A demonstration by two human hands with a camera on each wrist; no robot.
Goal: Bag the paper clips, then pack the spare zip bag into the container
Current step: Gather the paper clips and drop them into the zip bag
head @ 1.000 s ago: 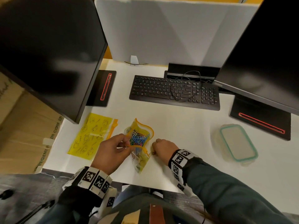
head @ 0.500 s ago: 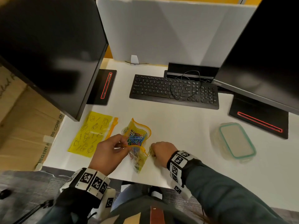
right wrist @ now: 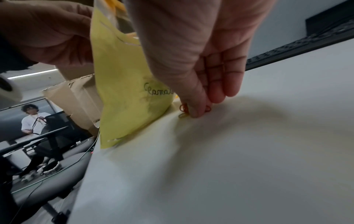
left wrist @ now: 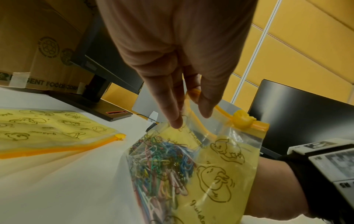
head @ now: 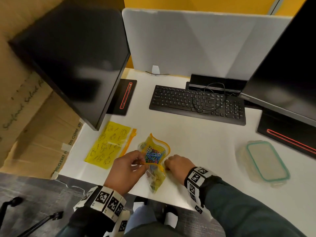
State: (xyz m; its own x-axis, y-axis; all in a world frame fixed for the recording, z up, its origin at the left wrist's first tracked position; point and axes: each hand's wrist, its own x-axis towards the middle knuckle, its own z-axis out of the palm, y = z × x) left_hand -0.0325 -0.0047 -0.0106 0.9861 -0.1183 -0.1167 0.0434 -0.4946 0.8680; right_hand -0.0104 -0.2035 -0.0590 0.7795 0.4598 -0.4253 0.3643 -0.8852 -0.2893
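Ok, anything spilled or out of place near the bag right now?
Yes: a few loose paper clips lie on the desk outside the open zip bag; the right hand pinches at them. The cable across the keyboard looks untidy.

My yellow zip bag [head: 154,161] stands propped open at my counter edge, its orange zip strip gaping, a tangle of coloured paper clips [left wrist: 162,163] inside. A couple of loose clips [right wrist: 184,109] (one red) lie just beside it. The spare zip bag [head: 109,144] lies flat to its left; the lidded, teal-rimmed container [head: 266,161] sits well right
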